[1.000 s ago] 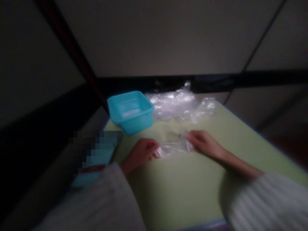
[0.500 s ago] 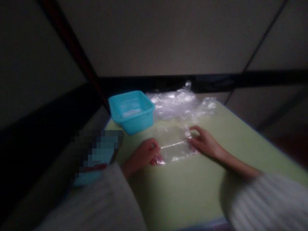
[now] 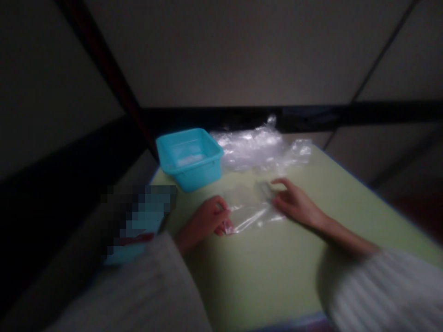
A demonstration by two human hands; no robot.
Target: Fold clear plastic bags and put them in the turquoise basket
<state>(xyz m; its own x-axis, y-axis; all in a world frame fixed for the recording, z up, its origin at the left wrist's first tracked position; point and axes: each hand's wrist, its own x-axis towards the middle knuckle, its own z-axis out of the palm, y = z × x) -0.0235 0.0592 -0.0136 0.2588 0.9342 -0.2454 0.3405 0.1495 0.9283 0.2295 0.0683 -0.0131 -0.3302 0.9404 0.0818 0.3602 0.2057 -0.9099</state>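
Observation:
A clear plastic bag [image 3: 254,216] lies between my two hands over the yellow-green table. My left hand [image 3: 211,216] is closed on its left edge, the fingers pinching the film near the lower corner. My right hand [image 3: 294,200] is curled at the bag's right edge, with the film between thumb and fingers and the index finger arched above. A pale, blurred patch of film shows beside the right fingertips; its exact shape cannot be made out.
A turquoise plastic basin [image 3: 202,177] stands at the back left, with something whitish inside. Beside it lies a crumpled heap of clear plastic bags [image 3: 252,147]. The yellow-green table [image 3: 263,276] meets a wall panel behind. A pixelated bluish object [image 3: 148,214] is at the left edge.
The film between my hands has shifted: its bright crease now slants, and the right edge is blurred by motion. Both hands stay in nearly the same place.

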